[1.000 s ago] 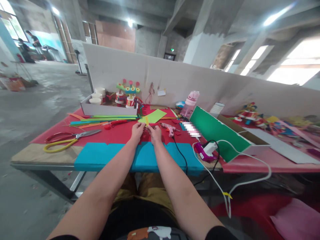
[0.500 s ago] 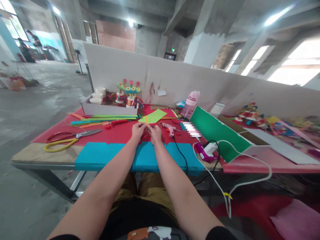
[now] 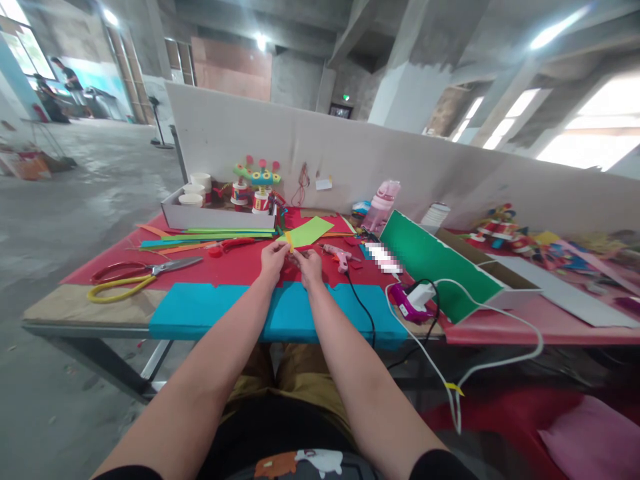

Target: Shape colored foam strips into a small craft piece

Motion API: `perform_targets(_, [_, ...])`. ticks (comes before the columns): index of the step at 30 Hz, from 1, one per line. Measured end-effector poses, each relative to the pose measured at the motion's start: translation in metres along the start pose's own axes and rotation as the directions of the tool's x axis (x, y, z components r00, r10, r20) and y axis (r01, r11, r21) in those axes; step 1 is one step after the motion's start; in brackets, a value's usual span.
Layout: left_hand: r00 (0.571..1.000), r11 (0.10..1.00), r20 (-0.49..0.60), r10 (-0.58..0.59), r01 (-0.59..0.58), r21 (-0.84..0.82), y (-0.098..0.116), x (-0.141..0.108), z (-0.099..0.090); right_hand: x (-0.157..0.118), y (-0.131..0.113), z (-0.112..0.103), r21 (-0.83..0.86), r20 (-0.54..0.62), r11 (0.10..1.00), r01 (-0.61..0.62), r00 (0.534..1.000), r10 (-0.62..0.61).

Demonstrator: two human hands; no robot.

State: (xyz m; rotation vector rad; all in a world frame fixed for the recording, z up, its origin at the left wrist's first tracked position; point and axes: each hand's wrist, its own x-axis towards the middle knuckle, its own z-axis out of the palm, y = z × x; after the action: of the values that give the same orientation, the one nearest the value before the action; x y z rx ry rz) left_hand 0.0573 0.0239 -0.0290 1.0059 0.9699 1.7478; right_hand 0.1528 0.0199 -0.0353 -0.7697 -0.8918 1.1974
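Note:
Between my two hands is a narrow yellow-orange paper strip (image 3: 289, 239), its upper end showing above the fingertips. My left hand (image 3: 275, 261) is closed, pinching the strip from the left side. Fingers of my right hand (image 3: 307, 264) are also closed on its lower part, from the right. Behind the strip lies a light green paper sheet (image 3: 313, 231) on the red table covering. A pink glue gun (image 3: 340, 259) rests just right of my right hand, and red-handled pliers (image 3: 235, 245) lie to the left of my left hand.
Large scissors (image 3: 150, 270) lie at the left beside coloured paper strips (image 3: 210, 237). A white box (image 3: 215, 217) holds cups and paper figures. To the right stand a pink bottle (image 3: 383, 203), a purple power socket (image 3: 410, 303) with cables and a green-sided box (image 3: 440, 267). Blue paper (image 3: 200, 313) covers the front edge.
The yellow strip has tilted, its top leaning further left, and less of it shows above the fingers. Both hands have shifted slightly left.

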Motion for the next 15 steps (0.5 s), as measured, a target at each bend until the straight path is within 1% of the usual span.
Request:
perform_targets(4, [1.000, 1.000, -0.003, -0.009, 0.009, -0.017, 0.0001, -0.0006, 0.0003, -0.0008, -0.0011, 0.0002, 0.002, -0.010, 1.000, 0.001, 1.000, -0.001])
perform_targets(8, [0.999, 0.999, -0.003, -0.045, 0.045, -0.002, -0.0003, 0.0000, -0.0006, 0.0010, -0.0020, -0.0004, 0.061, -0.046, 0.998, 0.013, 0.999, -0.010])
perform_targets(12, [0.997, 0.997, 0.059, -0.052, 0.049, 0.053, 0.0006, -0.0010, 0.0004, 0.0037, -0.0021, -0.0021, 0.125, -0.095, 0.992, 0.032, 0.995, -0.020])
perform_targets(15, [0.994, 0.997, 0.106, -0.036, 0.028, 0.073, 0.0022, -0.0031, 0.0021, 0.0044, -0.0016, -0.0031, 0.144, -0.083, 0.989, 0.039, 0.996, -0.027])
